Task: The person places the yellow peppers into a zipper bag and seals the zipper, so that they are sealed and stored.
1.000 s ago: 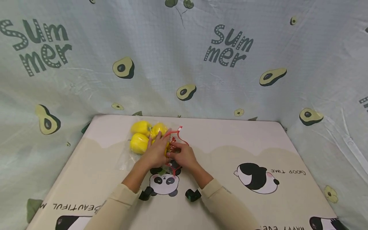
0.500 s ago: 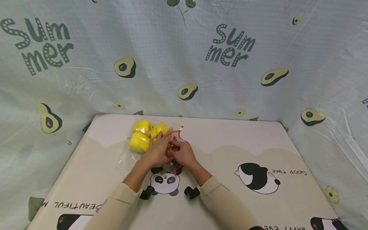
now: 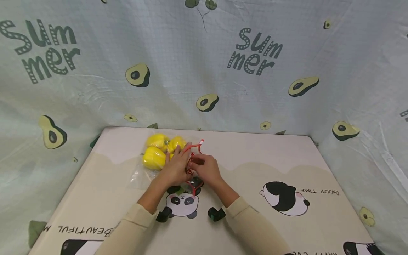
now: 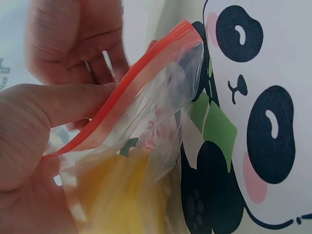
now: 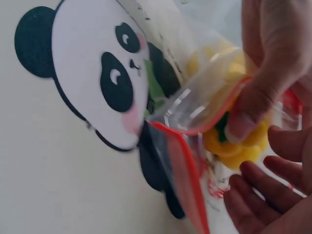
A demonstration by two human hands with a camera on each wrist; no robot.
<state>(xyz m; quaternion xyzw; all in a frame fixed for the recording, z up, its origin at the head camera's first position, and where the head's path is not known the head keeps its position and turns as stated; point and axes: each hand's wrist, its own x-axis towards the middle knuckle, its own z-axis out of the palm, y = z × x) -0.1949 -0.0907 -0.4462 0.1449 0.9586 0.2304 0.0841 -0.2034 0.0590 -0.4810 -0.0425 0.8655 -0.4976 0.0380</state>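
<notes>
A clear zip bag (image 3: 140,176) with red edging lies at the table's back left, with several yellow bell peppers (image 3: 154,158) in it. My left hand (image 3: 174,170) lies over the bag, its thumb (image 4: 73,103) hooked at the red edge; that edge is held between thumb and fingers. In the right wrist view, the same thumb crosses a yellow pepper with a green stem (image 5: 234,156) at the bag's mouth. My right hand (image 3: 207,170) hovers at the mouth, fingers loosely bent close to that pepper, with nothing seen held. Its thumb is partly hidden.
The table (image 3: 248,226) wears a cover printed with pandas and words. A printed curtain (image 3: 178,71) rises behind and at both sides. Dark wrist-camera mounts (image 3: 216,214) sit under the sleeves.
My right hand has shifted slightly right and up, away from my left hand. The red edge beside it has bent inward. My left hand has stayed nearly still on the bag.
</notes>
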